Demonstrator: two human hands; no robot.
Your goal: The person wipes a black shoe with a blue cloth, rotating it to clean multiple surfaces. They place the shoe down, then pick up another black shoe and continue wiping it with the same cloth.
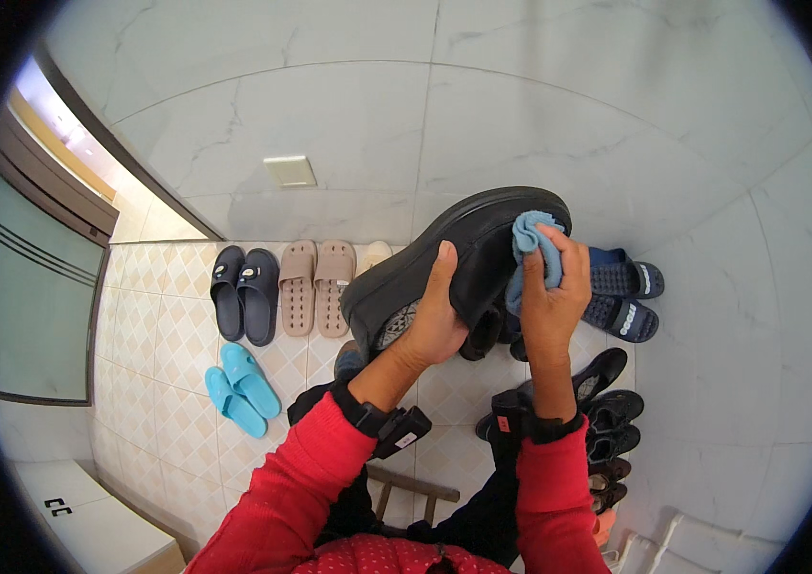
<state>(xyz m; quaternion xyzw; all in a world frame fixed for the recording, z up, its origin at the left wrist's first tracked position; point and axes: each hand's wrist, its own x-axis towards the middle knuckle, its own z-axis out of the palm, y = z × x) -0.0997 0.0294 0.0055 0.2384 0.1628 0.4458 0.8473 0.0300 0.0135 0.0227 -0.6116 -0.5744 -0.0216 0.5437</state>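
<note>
A black shoe [454, 251] with a thick sole is held up in front of me, tilted, its toe to the upper right. My left hand [434, 320] grips it by the side near the opening, thumb along the upper; a patterned grey insole [396, 325] shows inside. In my right hand [556, 297] is a bunched light-blue cloth [534, 244], pressed against the toe end of the shoe. The fingers are pinched round the cloth, and part of the cloth is hidden behind them.
Dark slippers [258, 297], beige slippers [334, 287] and bright blue slippers [251, 387] stand on the tiled floor to the left. Navy slides [621, 316] and several dark shoes [614, 411] line the right wall. A marble-look wall [348, 124] rises ahead, and a white cabinet [90, 507] is at lower left.
</note>
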